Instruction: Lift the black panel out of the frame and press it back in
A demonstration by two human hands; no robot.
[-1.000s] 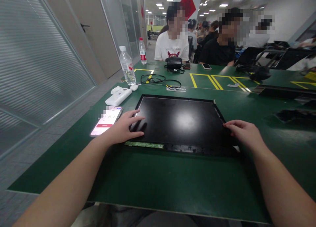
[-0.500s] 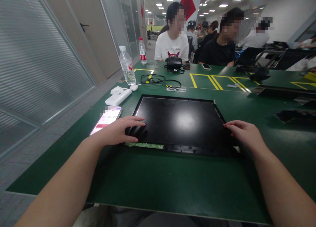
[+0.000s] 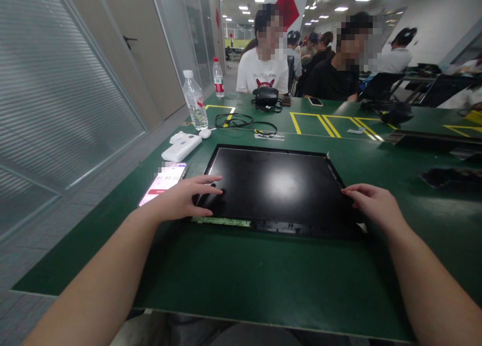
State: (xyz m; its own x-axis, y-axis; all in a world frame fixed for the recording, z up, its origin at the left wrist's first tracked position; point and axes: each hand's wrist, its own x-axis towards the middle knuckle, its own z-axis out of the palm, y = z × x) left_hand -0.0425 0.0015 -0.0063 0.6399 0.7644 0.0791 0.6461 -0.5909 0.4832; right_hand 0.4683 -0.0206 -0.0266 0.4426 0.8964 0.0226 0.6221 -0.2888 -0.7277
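Observation:
A black display panel [image 3: 259,178] in a dark frame lies flat on the green table [image 3: 241,270] in front of me, with a glare spot on its screen. Along its near edge, at the left, a green circuit board strip [image 3: 222,222] is exposed. My left hand [image 3: 190,198] is at the panel's left edge, fingers spread over the screen's corner and holding nothing. At the right edge, my right hand [image 3: 372,204] has thumb and forefinger pinched together on the panel's rim; its other fingers are curled and partly hidden.
Beside my left wrist lies a lit phone [image 3: 165,178], with a white device [image 3: 183,146] behind it. Farther back stand a clear water bottle [image 3: 195,102] and a red-capped bottle [image 3: 218,79], near a black cable [image 3: 233,120]. Two people sit across the table.
Both hands keep their places on the panel, and the panel has not visibly moved. The whole view has shifted very slightly.

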